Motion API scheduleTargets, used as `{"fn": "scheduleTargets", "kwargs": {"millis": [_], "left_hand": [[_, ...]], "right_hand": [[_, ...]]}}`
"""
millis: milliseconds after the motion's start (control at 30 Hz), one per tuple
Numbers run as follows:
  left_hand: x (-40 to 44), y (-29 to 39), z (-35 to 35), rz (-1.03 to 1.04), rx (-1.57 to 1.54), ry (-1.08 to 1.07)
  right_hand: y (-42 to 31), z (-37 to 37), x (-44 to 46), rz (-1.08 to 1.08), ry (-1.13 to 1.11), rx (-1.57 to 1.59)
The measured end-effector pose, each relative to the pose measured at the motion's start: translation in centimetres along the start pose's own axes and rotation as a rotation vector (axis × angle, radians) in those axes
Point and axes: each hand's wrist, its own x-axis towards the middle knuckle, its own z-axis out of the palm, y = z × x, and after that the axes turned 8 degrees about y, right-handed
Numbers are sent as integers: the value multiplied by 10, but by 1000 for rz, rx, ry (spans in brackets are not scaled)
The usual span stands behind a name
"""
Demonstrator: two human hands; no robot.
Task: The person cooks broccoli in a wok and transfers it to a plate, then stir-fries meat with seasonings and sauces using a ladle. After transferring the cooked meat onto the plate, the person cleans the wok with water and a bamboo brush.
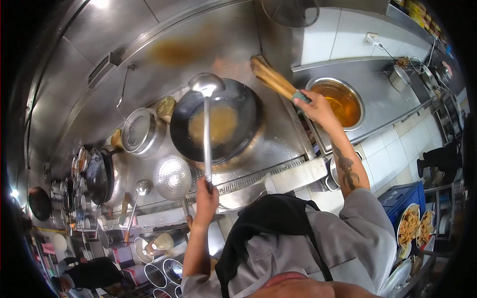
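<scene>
My left hand (206, 195) is closed around the handle end of a long steel ladle (206, 129). The ladle crosses above a black wok (181, 131), its bowl over the far rim. Cloudy, light brown liquid (218, 125) lies in the bottom of the wok. My right hand (317, 108) grips a bamboo wok brush (273, 78) by its green-wrapped end, with the bristle end pointing up and left, to the right of the wok. Below that hand, a round steel pot (362, 115) of amber liquid stands on the side counter.
A perforated skimmer (172, 177) rests at the stove's front left, near a strainer on a steel pot (138, 131). Another ladle (143, 187) lies farther left. Plates of food (409, 226) and a blue crate (400, 198) are at right. A person in dark clothes (94, 273) is at lower left.
</scene>
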Motion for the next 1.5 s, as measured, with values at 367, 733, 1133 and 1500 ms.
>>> {"fn": "scheduleTargets", "kwargs": {"millis": [367, 733, 1133, 1500], "left_hand": [[12, 34, 221, -76, -178, -233], [-3, 55, 297, -707, -590, -724], [70, 22, 127, 361, 167, 255], [71, -42, 91, 210, 267, 91]], "right_hand": [[23, -37, -64, 445, -108, 719], [28, -37, -91, 338, -125, 461], [-59, 39, -21, -316, -476, -125], [-103, 270, 31, -843, -846, -785]]}}
